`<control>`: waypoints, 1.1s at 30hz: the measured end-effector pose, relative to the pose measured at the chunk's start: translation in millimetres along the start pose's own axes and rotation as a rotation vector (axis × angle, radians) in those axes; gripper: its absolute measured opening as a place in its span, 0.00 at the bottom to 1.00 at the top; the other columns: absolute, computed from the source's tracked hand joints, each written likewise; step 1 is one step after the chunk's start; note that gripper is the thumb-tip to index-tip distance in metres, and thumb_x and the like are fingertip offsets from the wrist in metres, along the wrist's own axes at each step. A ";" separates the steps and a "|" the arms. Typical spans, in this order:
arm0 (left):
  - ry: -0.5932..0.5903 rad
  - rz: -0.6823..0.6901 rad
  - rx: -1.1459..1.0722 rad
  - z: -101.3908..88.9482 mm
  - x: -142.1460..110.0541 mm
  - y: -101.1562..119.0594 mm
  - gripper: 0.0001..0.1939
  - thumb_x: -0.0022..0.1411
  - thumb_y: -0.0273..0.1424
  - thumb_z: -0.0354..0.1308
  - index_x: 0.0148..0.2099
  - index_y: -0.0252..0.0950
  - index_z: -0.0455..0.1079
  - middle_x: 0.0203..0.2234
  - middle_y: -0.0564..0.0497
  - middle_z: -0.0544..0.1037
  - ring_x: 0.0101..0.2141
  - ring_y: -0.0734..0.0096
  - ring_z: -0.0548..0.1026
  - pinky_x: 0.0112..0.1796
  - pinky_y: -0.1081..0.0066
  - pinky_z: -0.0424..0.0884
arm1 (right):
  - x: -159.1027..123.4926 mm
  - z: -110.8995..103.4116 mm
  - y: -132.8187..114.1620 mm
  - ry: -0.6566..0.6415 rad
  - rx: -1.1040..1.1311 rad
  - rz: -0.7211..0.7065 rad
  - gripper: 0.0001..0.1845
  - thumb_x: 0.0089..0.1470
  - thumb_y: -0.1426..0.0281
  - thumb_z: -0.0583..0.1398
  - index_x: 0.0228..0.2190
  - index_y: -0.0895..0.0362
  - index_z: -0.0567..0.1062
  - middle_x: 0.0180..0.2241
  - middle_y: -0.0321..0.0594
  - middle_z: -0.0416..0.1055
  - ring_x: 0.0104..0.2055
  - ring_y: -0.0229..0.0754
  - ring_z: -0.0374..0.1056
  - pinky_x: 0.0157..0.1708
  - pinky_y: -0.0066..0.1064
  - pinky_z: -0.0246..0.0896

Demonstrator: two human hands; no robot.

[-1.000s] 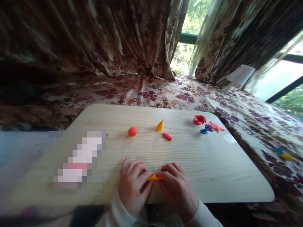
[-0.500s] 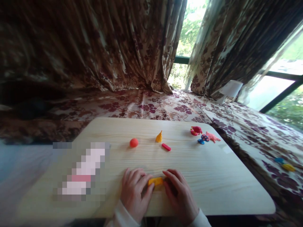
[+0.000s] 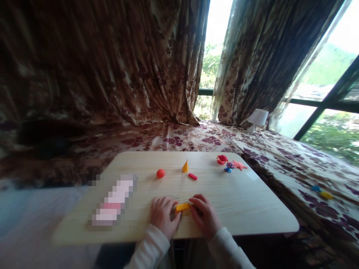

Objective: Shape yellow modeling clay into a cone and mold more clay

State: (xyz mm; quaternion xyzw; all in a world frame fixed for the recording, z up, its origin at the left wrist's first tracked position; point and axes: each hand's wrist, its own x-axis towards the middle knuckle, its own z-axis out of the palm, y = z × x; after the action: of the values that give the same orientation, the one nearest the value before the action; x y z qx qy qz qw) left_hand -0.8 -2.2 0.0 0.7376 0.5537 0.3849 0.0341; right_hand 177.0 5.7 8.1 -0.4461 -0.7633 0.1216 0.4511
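Observation:
A yellow block of what looks like modelling clay (image 3: 183,207) lies near the table's front edge, between my two hands. My left hand (image 3: 165,217) pinches its left end with thumb and forefinger, the other fingers resting on the table. At the right end, the curled fingers of my right hand (image 3: 205,216) press against the block. Beyond them lie a short dark-pink bar (image 3: 192,176), a yellow pointed piece (image 3: 185,167) and an orange-red ball (image 3: 160,173).
On the pale wooden table (image 3: 246,209), a red crab-like figure (image 3: 222,159), a blue spotted figure (image 3: 229,167) and a pink figure (image 3: 239,165) stand at the far right. A pixelated pink item (image 3: 116,201) lies left. A white lamp (image 3: 258,117) stands behind.
The camera has tilted up and back, so the table appears smaller and more forearm shows. Both hands stay at the yellow block, which has barely changed.

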 end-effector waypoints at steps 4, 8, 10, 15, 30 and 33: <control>0.030 0.003 0.001 2.7 0.1 -0.9 0.06 0.48 0.27 0.56 0.32 0.38 0.70 0.29 0.50 0.75 0.36 0.61 0.71 0.44 0.57 0.62 | 1.6 -0.7 -3.1 -0.032 -0.032 -0.014 0.13 0.48 0.75 0.58 0.37 0.56 0.77 0.36 0.44 0.73 0.38 0.45 0.71 0.39 0.37 0.68; 0.034 0.023 0.011 3.1 0.0 -2.9 0.05 0.49 0.26 0.56 0.31 0.39 0.71 0.29 0.51 0.75 0.35 0.62 0.71 0.43 0.58 0.62 | 2.2 -0.8 -4.5 -0.063 -0.063 -0.032 0.15 0.45 0.77 0.59 0.37 0.55 0.77 0.35 0.42 0.73 0.39 0.45 0.70 0.40 0.37 0.67; 0.045 0.027 0.026 3.0 0.0 -4.4 0.04 0.50 0.27 0.57 0.31 0.39 0.71 0.29 0.51 0.75 0.35 0.63 0.71 0.43 0.58 0.62 | 1.9 0.1 -2.9 -0.073 -0.075 -0.026 0.15 0.44 0.78 0.59 0.36 0.55 0.77 0.36 0.42 0.73 0.39 0.45 0.70 0.40 0.37 0.66; -0.003 0.096 0.051 1.7 1.1 -9.4 0.05 0.57 0.30 0.55 0.31 0.40 0.73 0.29 0.51 0.76 0.33 0.65 0.72 0.41 0.59 0.63 | 0.8 1.9 4.2 -0.094 -0.081 -0.030 0.14 0.48 0.77 0.58 0.37 0.55 0.77 0.36 0.42 0.72 0.39 0.45 0.69 0.40 0.37 0.66; -0.046 0.069 0.027 -2.5 -4.6 -10.9 0.09 0.55 0.29 0.57 0.39 0.42 0.72 0.35 0.50 0.76 0.42 0.59 0.72 0.49 0.52 0.59 | 0.8 -4.9 -2.9 -0.139 -0.007 0.020 0.10 0.51 0.76 0.59 0.36 0.55 0.77 0.35 0.43 0.71 0.38 0.45 0.67 0.38 0.38 0.66; -0.067 0.040 -0.023 -6.5 -4.9 -4.8 0.08 0.56 0.29 0.56 0.39 0.44 0.72 0.34 0.51 0.76 0.42 0.60 0.71 0.51 0.51 0.56 | -1.1 -4.3 -2.0 -0.139 -0.001 0.025 0.10 0.52 0.76 0.59 0.37 0.54 0.76 0.35 0.42 0.71 0.38 0.45 0.67 0.37 0.38 0.66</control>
State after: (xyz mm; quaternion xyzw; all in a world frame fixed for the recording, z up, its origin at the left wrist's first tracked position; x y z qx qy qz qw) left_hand -9.0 -6.9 -0.4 0.7607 0.5329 0.3668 0.0532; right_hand 179.5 2.7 11.1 -0.4462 -0.7873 0.1575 0.3953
